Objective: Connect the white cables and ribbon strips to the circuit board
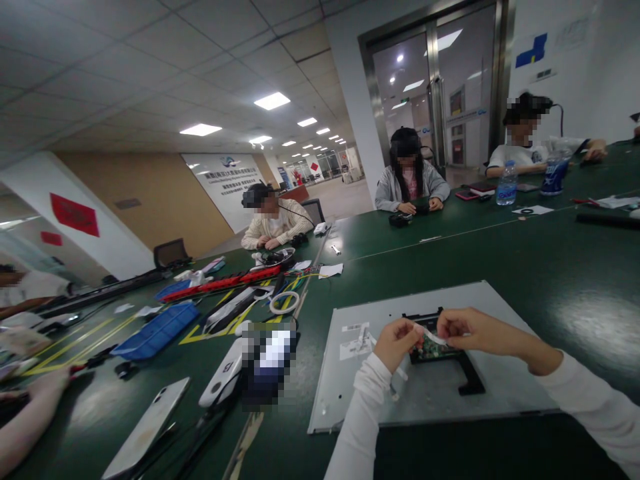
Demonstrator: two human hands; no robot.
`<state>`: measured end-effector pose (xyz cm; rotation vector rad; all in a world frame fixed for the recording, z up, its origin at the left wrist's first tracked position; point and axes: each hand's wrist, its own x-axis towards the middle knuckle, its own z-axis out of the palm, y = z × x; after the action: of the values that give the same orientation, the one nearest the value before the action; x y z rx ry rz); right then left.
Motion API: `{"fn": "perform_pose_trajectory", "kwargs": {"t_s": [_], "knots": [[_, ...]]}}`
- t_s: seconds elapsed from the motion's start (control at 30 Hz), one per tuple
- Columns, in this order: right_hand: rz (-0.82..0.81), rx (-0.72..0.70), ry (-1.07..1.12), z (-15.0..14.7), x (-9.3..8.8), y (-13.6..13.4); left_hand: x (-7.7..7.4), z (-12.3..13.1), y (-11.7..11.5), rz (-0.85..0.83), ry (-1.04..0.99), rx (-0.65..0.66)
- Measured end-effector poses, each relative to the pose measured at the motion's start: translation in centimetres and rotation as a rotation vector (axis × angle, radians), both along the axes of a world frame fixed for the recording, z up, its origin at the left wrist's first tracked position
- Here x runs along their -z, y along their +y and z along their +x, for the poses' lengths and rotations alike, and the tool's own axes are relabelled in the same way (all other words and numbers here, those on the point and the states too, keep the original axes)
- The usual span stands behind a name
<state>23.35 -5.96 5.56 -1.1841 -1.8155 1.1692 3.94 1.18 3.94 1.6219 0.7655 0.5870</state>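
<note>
A grey metal panel (475, 390) lies flat on the dark green table (550, 267) in front of me, with a black bracket (467, 377) and a small green circuit board (430, 348) at its middle. My left hand (395, 343) and my right hand (467, 328) are raised just above the board. Both pinch the ends of a thin white strip (431, 335) stretched between them. White stickers (356, 341) sit on the panel left of my left hand.
Three people sit at the far side of the table. To my left lie a phone (145, 430), a white device (223, 373), a blue tray (155, 331), a tape roll (284, 302) and a red bar (220, 284). A bottle (507, 183) stands far right. Another person's arm (27, 417) is at lower left.
</note>
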Motion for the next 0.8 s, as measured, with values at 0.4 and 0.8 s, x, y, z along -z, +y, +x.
{"fn": "perform_pose_trajectory", "kwargs": {"t_s": [0.4,0.8], "knots": [[0.039,0.181,0.131,-1.1,1.8,1.0,-0.5,-0.9,1.1,0.195,0.065,-0.180],[0.047,0.245,0.126,-0.6,2.8,1.6,-2.6,-11.5,7.0,0.683,0.625,-0.587]]}}
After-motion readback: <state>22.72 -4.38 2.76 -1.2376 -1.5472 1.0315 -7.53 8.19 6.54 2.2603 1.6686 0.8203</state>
